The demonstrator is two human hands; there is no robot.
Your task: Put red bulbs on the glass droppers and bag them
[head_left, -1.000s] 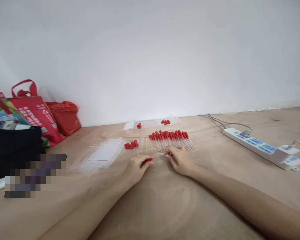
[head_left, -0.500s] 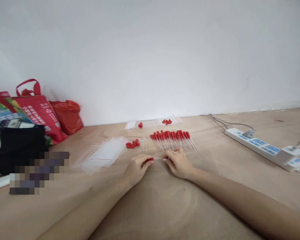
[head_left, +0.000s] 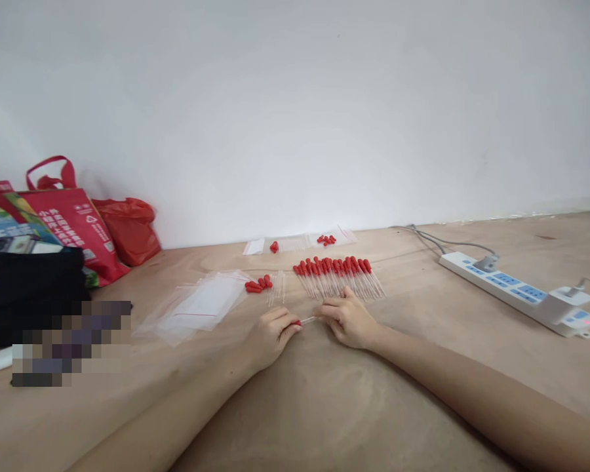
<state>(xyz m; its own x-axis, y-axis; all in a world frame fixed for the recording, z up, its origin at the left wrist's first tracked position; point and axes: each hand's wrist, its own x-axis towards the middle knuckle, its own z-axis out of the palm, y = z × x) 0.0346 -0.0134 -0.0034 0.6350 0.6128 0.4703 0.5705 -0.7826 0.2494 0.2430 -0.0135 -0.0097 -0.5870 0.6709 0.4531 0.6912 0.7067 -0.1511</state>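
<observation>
My left hand (head_left: 270, 334) pinches a small red rubber bulb (head_left: 297, 322). My right hand (head_left: 349, 320) holds a thin clear glass tube (head_left: 309, 320) whose end meets the bulb between the two hands. Both hands rest on the tan wooden surface (head_left: 324, 406). Just beyond them lies a row of several finished droppers with red bulbs (head_left: 339, 275). To the left of that row sit a few loose red bulbs (head_left: 258, 284) and some bare clear tubes (head_left: 276, 290).
Clear zip bags (head_left: 201, 305) lie at the left. More bags with tubes and bulbs (head_left: 299, 242) sit by the white wall. A white power strip (head_left: 516, 292) is at the right. Red shopping bags (head_left: 78, 223) and a black item (head_left: 29, 292) stand at far left.
The two hands have come closer together; the tube in my right hand, apart from the bulb a second ago, now meets the bulb in my left hand.
</observation>
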